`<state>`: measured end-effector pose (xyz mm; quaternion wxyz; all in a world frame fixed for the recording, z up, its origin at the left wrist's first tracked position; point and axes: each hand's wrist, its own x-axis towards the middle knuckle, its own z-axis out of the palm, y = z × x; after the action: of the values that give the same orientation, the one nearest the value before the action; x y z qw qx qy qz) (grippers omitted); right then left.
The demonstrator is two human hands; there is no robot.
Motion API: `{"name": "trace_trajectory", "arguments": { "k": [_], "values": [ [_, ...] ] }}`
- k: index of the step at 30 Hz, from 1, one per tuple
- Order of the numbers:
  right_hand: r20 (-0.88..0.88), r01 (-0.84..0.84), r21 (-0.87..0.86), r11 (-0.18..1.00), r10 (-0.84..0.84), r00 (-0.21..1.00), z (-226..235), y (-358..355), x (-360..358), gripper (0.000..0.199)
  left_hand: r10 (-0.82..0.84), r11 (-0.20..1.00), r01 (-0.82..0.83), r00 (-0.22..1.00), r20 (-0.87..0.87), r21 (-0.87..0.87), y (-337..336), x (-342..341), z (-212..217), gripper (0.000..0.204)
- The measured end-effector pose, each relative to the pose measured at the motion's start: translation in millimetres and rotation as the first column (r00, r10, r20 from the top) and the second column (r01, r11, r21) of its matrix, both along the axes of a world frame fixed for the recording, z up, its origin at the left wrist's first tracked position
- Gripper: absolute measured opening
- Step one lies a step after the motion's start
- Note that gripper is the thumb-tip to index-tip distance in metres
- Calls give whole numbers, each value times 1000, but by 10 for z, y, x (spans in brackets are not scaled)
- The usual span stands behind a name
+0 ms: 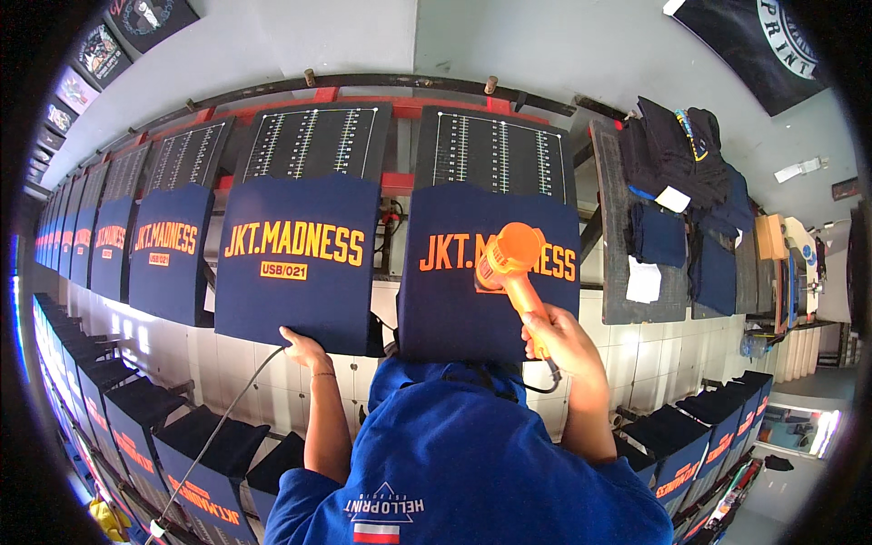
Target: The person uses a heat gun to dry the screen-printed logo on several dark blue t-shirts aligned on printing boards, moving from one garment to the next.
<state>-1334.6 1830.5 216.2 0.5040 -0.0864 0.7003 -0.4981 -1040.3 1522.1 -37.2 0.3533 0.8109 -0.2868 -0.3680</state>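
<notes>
My right hand [565, 341] grips the handle of an orange hair dryer [514, 259], whose head covers part of the orange print on a navy shirt [454, 313]. That shirt is stretched over a black board with white ruler marks. A dark cord leaves the dryer's handle below my right hand. My left hand [307, 351] is at the lower edge of the neighbouring navy shirt [291, 313], which bears an orange print and a small orange label. Its fingers are closed on a grey cord [227, 409] that runs down to the lower left.
More boards with printed navy shirts [162, 272] line up to the left along a red and black rail. Another row of boards [204, 440] stands behind me on both sides. To the right, a dark board [649, 304] bears folded dark garments [658, 232] and white paper.
</notes>
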Motion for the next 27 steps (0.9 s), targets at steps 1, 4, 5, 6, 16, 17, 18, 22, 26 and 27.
{"name": "trace_trajectory", "arguments": {
  "k": [1, 4, 5, 6, 16, 17, 18, 22, 26, 27],
  "values": [
    [-29, 14, 1, 1000, -14, 999, -22, -10, 24, 29, -6, 1000, 6, 1000, 13, 15, -1, -16, 21, 74],
    [22, -21, 2, 1000, 21, 1000, -14, 29, -44, 30, -25, 999, 24, 999, 39, 25, -14, 38, -29, 74],
    [47, -40, 7, 999, 40, 998, -7, 54, -71, 30, -22, 1000, 21, 999, 31, 4, -13, 47, -55, 74],
    [31, -27, 7, 1000, 27, 999, -9, 58, -53, 30, -19, 1000, 19, 1000, 23, -17, -14, 56, -82, 74],
    [4, -6, 34, 999, 6, 1000, -13, 145, -58, 30, 3, 1000, -3, 1000, 15, -12, 8, 11, -24, 76],
    [20, -6, 31, 1000, 5, 1000, 0, 165, -69, 30, -2, 1000, 2, 1000, 9, -23, 5, 25, -49, 76],
    [25, -7, 15, 1000, 6, 1000, -17, 192, -84, 30, -6, 999, 6, 1000, 4, -34, -1, 43, -74, 76],
    [-43, 8, 28, 1000, -7, 999, -12, 205, -53, 31, -7, 999, 5, 999, -38, -44, -16, 65, -129, 77],
    [-35, 33, 24, 999, -32, 999, -19, 240, -71, 31, -13, 1000, 13, 1000, -17, -15, -46, 121, -211, 76],
    [-50, 58, 20, 998, -57, 997, -30, 242, -47, 31, -2, 1000, 1, 1000, -25, -31, -47, 116, -225, 76]
  ]
}}
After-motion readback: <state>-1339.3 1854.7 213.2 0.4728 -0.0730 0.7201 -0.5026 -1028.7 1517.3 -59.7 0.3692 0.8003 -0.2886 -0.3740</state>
